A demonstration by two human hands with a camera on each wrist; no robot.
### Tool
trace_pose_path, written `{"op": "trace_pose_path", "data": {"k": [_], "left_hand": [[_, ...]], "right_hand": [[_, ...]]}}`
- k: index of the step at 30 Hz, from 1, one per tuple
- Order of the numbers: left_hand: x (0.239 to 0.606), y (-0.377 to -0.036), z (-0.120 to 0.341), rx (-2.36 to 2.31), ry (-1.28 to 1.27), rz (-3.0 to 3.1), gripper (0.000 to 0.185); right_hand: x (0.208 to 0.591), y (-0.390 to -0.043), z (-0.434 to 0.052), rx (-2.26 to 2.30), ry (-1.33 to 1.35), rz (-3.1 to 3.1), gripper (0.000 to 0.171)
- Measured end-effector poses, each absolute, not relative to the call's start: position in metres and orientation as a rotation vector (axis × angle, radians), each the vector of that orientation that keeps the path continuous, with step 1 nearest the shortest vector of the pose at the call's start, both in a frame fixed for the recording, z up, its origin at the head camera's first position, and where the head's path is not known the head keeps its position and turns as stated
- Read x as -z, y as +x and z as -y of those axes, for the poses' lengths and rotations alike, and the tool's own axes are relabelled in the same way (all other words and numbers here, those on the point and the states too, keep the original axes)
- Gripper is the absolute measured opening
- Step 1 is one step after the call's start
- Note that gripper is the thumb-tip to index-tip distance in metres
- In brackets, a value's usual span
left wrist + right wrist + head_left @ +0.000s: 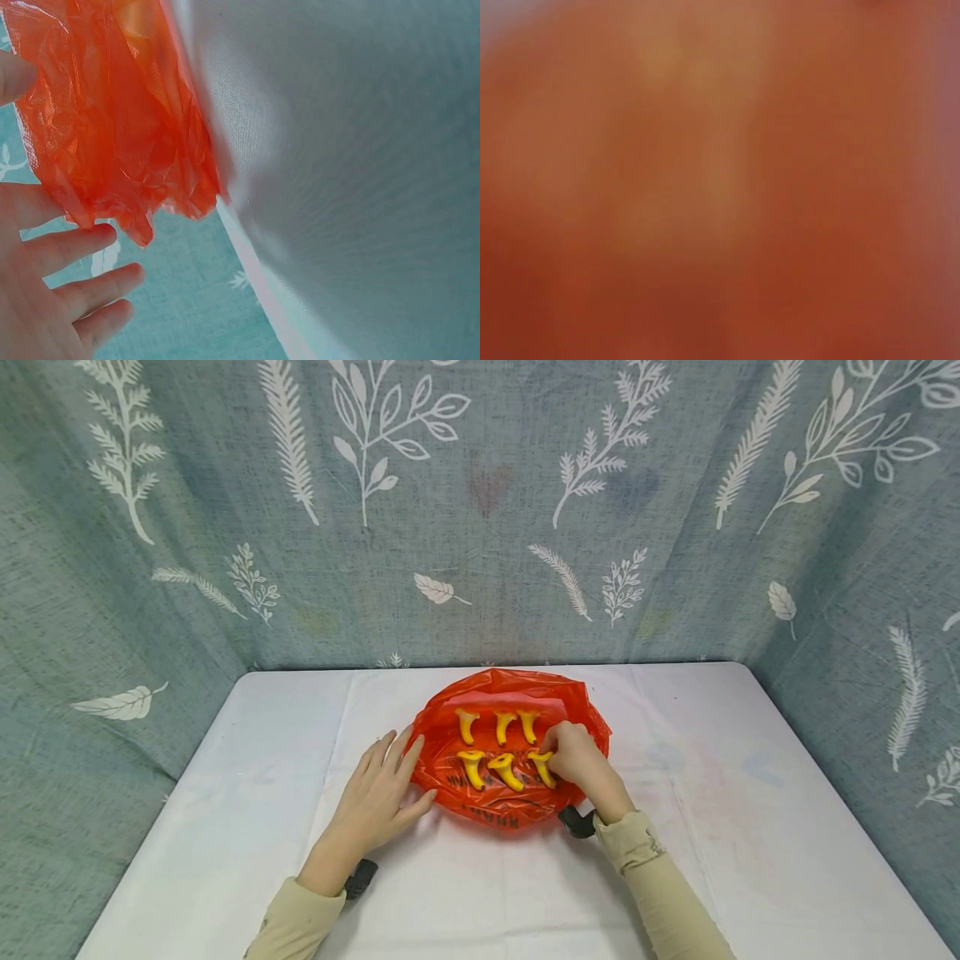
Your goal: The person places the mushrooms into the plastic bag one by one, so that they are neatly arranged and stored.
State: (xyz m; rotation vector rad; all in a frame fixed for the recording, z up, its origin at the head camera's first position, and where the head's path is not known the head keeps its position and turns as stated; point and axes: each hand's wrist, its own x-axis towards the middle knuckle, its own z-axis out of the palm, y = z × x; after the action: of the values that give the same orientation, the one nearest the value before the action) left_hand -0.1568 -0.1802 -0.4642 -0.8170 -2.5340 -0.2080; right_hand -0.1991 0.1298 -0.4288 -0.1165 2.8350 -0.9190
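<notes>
A crinkled red plastic bag (487, 814) lies in the middle of the table, with two rows of yellow chanterelle mushrooms (506, 771) on or in it. At the right end of the near row, my right hand (581, 760) holds a chanterelle (542, 768) with curled fingers. The fingertips are partly hidden. My left hand (378, 797) lies at the bag's left edge with fingers spread, touching the plastic. In the left wrist view, those fingers (75, 247) are extended beside the bag (127, 112). The right wrist view is a blur of orange.
A white cloth (720, 827) covers the table. Behind it and at both sides hangs a grey-green curtain (480, 585) with white leaf prints. Dark wrist devices (362, 878) show under both wrists.
</notes>
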Motion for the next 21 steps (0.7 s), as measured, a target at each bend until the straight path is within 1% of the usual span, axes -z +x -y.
{"op": "trace_pose_path", "data": {"k": [3, 11, 21], "left_hand": [[0.4644, -0.1566, 0.1801, 0.210, -0.814, 2.539, 0.077], [0.4657, -0.1574, 0.1802, 0.211, -0.818, 2.532, 0.077], [0.4661, -0.1576, 0.1802, 0.210, -0.817, 2.541, 0.077]], "right_hand": [[0.4295, -0.1984, -0.1289, 0.922, -0.118, -2.851, 0.006], [0.4293, -0.1980, -0.1273, 0.972, -0.115, -2.875, 0.005], [0.4337, -0.2007, -0.1276, 0.936, -0.073, -2.850, 0.007]]}}
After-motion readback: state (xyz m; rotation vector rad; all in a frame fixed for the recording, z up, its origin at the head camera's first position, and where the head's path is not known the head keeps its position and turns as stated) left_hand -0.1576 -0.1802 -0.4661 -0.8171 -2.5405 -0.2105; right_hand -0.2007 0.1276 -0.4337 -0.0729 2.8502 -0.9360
